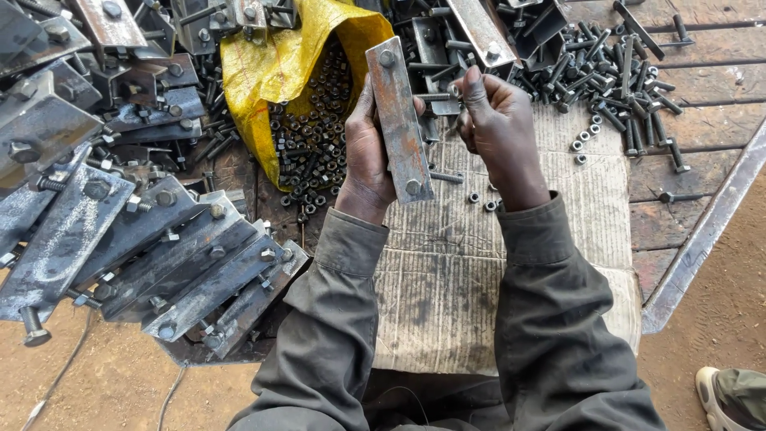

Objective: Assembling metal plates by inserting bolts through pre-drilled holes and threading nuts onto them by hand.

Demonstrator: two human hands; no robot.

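My left hand [365, 156] grips a flat rusty steel bar [399, 120] held upright, with a bolt head near its top end and another near its bottom end. My right hand [499, 128] is just right of the bar, fingers pinched together near its upper part, close to a bolt that sticks out sideways; whether it holds a nut there I cannot tell. Both hands hover over a sheet of worn cardboard [479, 263]. Both forearms are in grey-green sleeves.
A yellow sack [271, 72] full of dark nuts lies open at upper middle. Assembled steel plates with bolts [144, 247] are stacked at left. Loose black bolts [614, 80] and several nuts lie at upper right on a wooden platform [702, 88] with a steel edge. A shoe [730, 395] shows at bottom right.
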